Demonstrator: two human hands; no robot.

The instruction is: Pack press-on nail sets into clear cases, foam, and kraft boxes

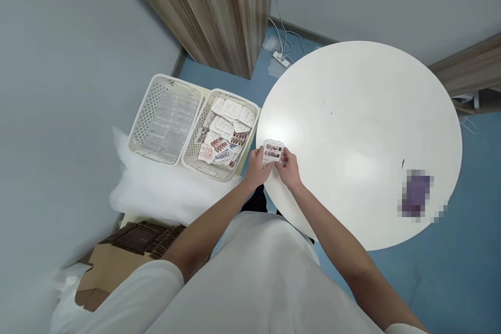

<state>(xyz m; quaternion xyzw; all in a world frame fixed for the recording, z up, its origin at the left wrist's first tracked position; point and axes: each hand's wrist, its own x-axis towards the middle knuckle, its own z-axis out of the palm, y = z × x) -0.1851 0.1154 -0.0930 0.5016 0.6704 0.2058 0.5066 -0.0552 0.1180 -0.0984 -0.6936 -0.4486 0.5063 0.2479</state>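
Observation:
Between my two hands, over the near left edge of the white round table (360,115), is a small clear box of press-on nails (273,150). Two rows of dark and pinkish nails show in it. My left hand (257,167) grips its left side, and my right hand (288,168) has closed on its right side and lower corner. Left of the table stands a white basket (188,159) holding several nail cards (221,143), some with nails facing up and others showing printed white sides.
Farther left, another white basket (135,133) contains clear plastic cases (172,120). White padding (156,193) lies in front of the baskets, above a cardboard box (109,266). A blurred purple item (417,193) rests on the table's right. Behind are a wooden cabinet (223,10) and a power strip (281,59).

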